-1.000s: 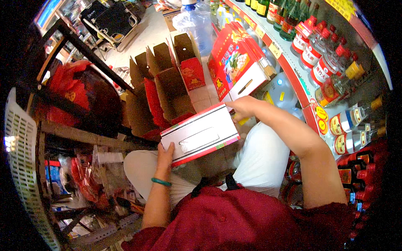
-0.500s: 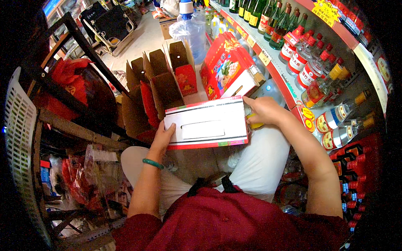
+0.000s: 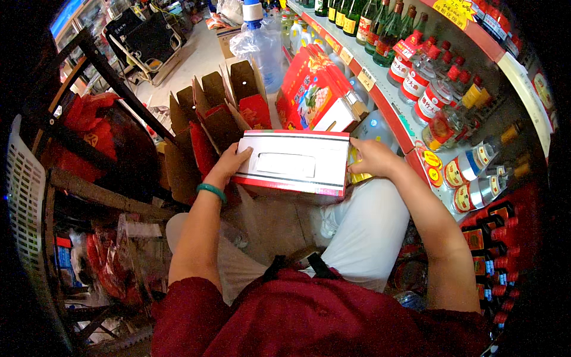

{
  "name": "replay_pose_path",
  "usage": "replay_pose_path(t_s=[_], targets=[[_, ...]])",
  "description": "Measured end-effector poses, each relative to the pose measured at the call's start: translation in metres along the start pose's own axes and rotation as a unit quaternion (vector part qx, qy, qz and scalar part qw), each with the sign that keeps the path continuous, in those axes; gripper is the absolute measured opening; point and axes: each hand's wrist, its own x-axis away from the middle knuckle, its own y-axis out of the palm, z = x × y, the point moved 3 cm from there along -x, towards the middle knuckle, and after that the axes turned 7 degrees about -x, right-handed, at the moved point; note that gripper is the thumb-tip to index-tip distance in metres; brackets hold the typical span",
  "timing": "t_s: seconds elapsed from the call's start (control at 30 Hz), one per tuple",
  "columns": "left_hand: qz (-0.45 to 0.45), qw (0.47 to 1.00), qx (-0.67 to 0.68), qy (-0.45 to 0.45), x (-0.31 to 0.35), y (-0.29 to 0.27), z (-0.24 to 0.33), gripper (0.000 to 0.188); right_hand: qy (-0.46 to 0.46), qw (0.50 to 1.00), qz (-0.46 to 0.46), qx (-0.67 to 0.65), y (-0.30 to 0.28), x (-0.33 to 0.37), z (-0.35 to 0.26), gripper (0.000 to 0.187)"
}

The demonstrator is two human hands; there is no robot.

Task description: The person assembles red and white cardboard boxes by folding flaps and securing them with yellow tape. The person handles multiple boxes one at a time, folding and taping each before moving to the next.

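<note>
A carton (image 3: pixel 285 147) with a white top, red edges and a handle slot is held level above my knees. My left hand (image 3: pixel 229 163) grips its left end, thumb on top and fingers out of sight below. At the right end my right hand (image 3: pixel 375 158) presses against the side, its fingers partly hidden. Something yellow (image 3: pixel 360 176) shows under that hand; its kind I cannot make out. Beyond the carton, several open brown cartons (image 3: pixel 212 85) with red pieces inside stand on the floor. A stack of flat red printed cartons (image 3: pixel 315 89) leans beside them.
To the right runs a store shelf (image 3: pixel 380 101) with green bottles (image 3: pixel 389 50) and clear bottles (image 3: pixel 416 80). A large blue water jug (image 3: pixel 264 53) stands ahead. On the left are a dark frame (image 3: pixel 119 89), a white plastic basket (image 3: pixel 27 202) and a folding chair (image 3: pixel 143 38).
The carton has moved a little away from me and turned slightly clockwise, with both hands still on it. My left hand has gone farther forward. The whole view has shifted slightly.
</note>
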Motion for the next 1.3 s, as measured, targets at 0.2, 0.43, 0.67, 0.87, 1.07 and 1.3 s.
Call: replay_pose_path(t_s=[0.2, 0.43, 0.67, 0.87, 1.07, 1.3], targets=[[-0.002, 1.0, -0.021, -0.015, -0.016, -0.007, 0.007, 0.061, 0.006, 1.0, -0.017, 0.021, 0.002, -0.003, -0.007, 0.054], [0.008, 1.0, -0.01, -0.005, 0.002, -0.01, -0.01, 0.055, -0.005, 0.996, -0.034, 0.084, 0.014, -0.002, -0.025, 0.049], [-0.001, 1.0, -0.022, -0.005, 0.026, -0.041, -0.028, 0.049, -0.042, 0.994, -0.014, 0.098, 0.033, 0.004, -0.067, 0.048], [-0.03, 0.998, -0.047, 0.011, 0.033, -0.063, -0.034, 0.05, 0.013, 0.998, -0.011, 0.061, 0.061, 0.023, -0.098, 0.051], [-0.054, 0.989, -0.137, -0.019, 0.015, -0.083, -0.041, 0.054, 0.084, 0.993, -0.059, -0.049, 0.099, 0.041, -0.114, 0.061], [-0.049, 0.956, -0.287, 0.038, 0.004, -0.069, -0.055, 0.052, 0.147, 0.964, -0.006, -0.221, 0.221, 0.067, -0.104, 0.063]])
